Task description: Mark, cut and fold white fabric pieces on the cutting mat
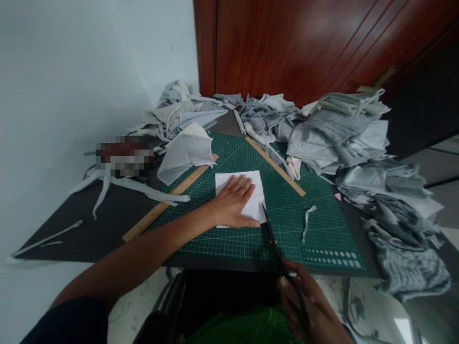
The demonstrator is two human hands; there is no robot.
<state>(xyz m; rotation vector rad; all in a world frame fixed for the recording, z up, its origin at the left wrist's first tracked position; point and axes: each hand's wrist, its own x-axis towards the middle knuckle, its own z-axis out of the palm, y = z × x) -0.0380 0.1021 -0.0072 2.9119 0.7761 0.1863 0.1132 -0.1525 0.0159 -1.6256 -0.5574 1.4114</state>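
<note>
A white square of cloth [255, 188] lies on the green cutting mat [229, 246]. My left hand [236, 203] rests flat on it, fingers spread, pressing it to the mat. Below the mat's front edge, my right hand [304, 301] grips a pair of long black scissors [274, 241] by the handles. The blade tips reach up to the right side of the cloth, touching or just above it. Whether the blades are parted is hard to make out. A thin twisted scrap strip [307, 222] lies on the mat farther right.
Wooden rulers lie slanted at left [170, 198] and right [276, 165]. Heaps of grey and white fabric stand at back left [179, 112], back middle [265, 114] and right [337, 134]. Loose fabric strips [143, 190] lie at left. A wooden door [287, 48] stands behind the table.
</note>
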